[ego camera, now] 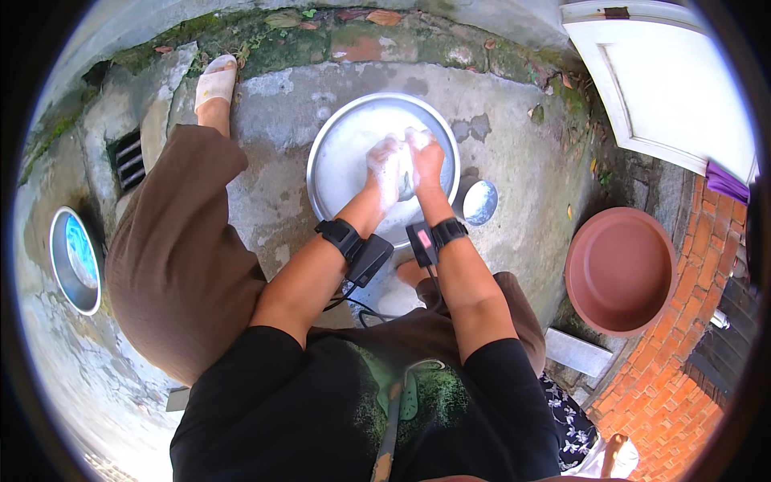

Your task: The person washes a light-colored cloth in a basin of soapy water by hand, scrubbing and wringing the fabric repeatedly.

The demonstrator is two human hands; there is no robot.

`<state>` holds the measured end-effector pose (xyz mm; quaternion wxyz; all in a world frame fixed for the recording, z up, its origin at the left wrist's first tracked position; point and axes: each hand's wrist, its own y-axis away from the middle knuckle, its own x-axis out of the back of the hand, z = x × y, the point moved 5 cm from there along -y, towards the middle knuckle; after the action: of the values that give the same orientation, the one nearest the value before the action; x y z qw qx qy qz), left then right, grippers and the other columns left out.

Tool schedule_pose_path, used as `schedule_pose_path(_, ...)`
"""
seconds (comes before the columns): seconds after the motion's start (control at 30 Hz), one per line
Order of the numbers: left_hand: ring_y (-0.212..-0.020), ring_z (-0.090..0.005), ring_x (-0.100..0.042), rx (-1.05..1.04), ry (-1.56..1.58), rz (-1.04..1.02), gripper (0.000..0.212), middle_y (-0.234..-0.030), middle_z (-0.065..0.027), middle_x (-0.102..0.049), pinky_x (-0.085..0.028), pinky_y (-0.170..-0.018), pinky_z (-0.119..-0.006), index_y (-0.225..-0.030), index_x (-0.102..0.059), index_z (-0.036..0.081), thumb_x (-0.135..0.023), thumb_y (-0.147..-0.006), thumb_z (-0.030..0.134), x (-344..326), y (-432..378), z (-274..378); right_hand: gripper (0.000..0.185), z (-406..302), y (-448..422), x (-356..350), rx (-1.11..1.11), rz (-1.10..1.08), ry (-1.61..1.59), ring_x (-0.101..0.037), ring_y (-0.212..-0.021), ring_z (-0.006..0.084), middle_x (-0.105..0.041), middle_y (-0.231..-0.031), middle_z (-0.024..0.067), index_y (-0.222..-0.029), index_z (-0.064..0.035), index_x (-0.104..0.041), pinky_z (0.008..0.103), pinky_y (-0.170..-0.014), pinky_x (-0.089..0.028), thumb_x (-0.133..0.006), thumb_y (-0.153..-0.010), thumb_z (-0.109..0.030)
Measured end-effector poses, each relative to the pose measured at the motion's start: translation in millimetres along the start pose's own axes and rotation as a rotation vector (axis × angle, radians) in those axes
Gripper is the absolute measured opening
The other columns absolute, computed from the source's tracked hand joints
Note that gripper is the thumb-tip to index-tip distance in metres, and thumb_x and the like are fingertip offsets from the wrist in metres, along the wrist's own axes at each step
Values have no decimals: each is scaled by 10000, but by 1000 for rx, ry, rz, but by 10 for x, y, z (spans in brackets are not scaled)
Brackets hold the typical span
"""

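Observation:
Before me on the concrete stands a round metal basin (319, 187) of white, sudsy water. My left hand (385, 159) and my right hand (423, 156) are inside it, side by side, both coated in foam. Their fingers are curled into fists, and a pale wet cloth (406, 178) shows between them, mostly hidden by hands and suds. Each wrist wears a black strap with a small black box and a cable. Touching or close to the basin's right side is a metal can (480, 202) with foamy liquid inside.
A brown plastic tub (620, 271) stands at right by a brick surface (656, 391). At far left sits a metal bowl (75, 260) with something blue in it, below a drain grate (127, 159). A white door panel (668, 84) is at upper right. A mossy ledge (373, 45) runs behind the basin.

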<state>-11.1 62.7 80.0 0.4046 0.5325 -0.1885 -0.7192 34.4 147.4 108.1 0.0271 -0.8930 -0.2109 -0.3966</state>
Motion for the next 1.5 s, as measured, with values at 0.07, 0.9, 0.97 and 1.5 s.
schedule_pose_path(0.07,-705,-157,-519,7,22,-71,160,-786,-35,-516,-438,-647,-261,-846,-523,100,-471,-837,251,35,-37,-28,136,-93,137,-7,18,-12,-176,-577,-637,273,-579,-683,163,-745,4,-571,335,-621,-454,-599,-746,-129)
schedule_pose_path(0.9,-1026,-180,-471,124,43,167,423,-1136,-107,-479,-374,-886,-290,-1198,-382,21,-532,-845,199,903,-531,-271,442,1096,640,-967,-383,-168,-704,-511,-790,114,-550,-958,78,-1197,1,-408,246,-678,-429,-551,-789,-90)
schedule_pose_path(0.97,-983,-205,-521,201,177,-49,399,-1076,-109,-533,-420,-856,-325,-1166,-439,35,-521,-849,263,751,-464,-160,386,749,647,-856,-240,-219,-598,-525,-780,122,-563,-941,66,-1138,4,-465,247,-677,-435,-564,-777,-91)
schedule_pose_path(1.5,-765,-138,-565,59,-25,-145,232,-873,-63,-565,-483,-636,-246,-1011,-530,30,-505,-814,149,244,-265,-233,331,1207,50,-400,-69,-151,122,-588,-742,277,-607,-795,183,-956,-2,-588,341,-666,-458,-412,-854,-263)
